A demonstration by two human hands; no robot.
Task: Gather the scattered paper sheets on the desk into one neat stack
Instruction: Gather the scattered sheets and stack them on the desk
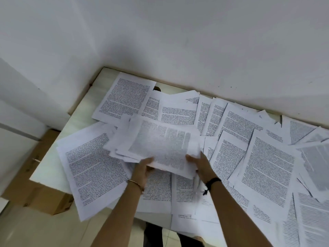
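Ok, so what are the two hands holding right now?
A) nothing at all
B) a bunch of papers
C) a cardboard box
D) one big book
B: the left hand and the right hand both grip the near edge of a messy bundle of papers, held over the scattered sheets on the desk.

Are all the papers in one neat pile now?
No, the left hand and right hand grip only a messy bundle, while many sheets lie scattered across the desk.
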